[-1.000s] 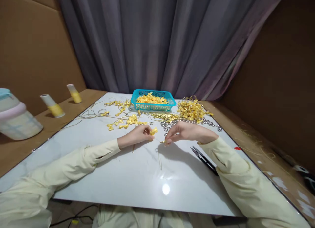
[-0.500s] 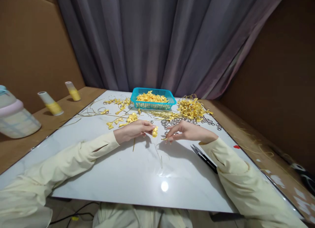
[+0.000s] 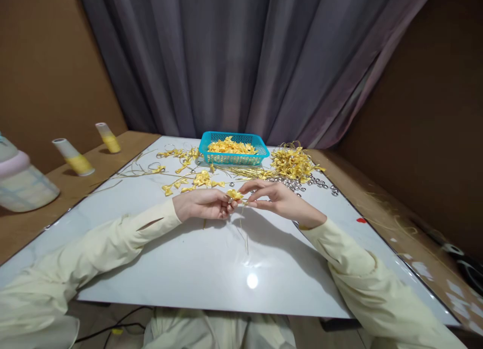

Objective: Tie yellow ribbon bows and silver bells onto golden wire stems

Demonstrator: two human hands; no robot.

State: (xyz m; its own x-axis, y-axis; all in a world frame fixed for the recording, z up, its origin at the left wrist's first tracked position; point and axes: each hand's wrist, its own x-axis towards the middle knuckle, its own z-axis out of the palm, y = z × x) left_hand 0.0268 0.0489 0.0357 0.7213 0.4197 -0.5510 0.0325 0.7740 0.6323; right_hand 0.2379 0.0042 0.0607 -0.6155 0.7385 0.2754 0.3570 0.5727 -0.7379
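A yellow ribbon flower (image 3: pixel 234 194) is pinched in the fingertips of my left hand (image 3: pixel 207 204), which is turned palm partly up. My right hand (image 3: pixel 273 199) meets it from the right, thumb and fingers closing on a thin gold cord (image 3: pixel 244 203) beside the flower. The finer detail at the fingertips is too small to make out. Just past my left hand lie more yellow ribbon flowers (image 3: pixel 203 178). Silver beads or rings (image 3: pixel 319 182) are scattered beyond my right hand, which covers part of them. Loose thin strands (image 3: pixel 247 241) lie on the white table below my hands.
A blue basket (image 3: pixel 236 160) of yellow ribbon pieces stands at the back. Right of it sits a heap of yellow flowers with gold cords (image 3: pixel 292 164). Two thread cones (image 3: pixel 77 160) and a tumbler (image 3: pixel 28 185) stand at left. My right arm mostly hides the black snips.
My right hand has moved left to meet the flower. My left hand has rolled its palm upward, turning the flower. The snips have become mostly hidden under my right arm.
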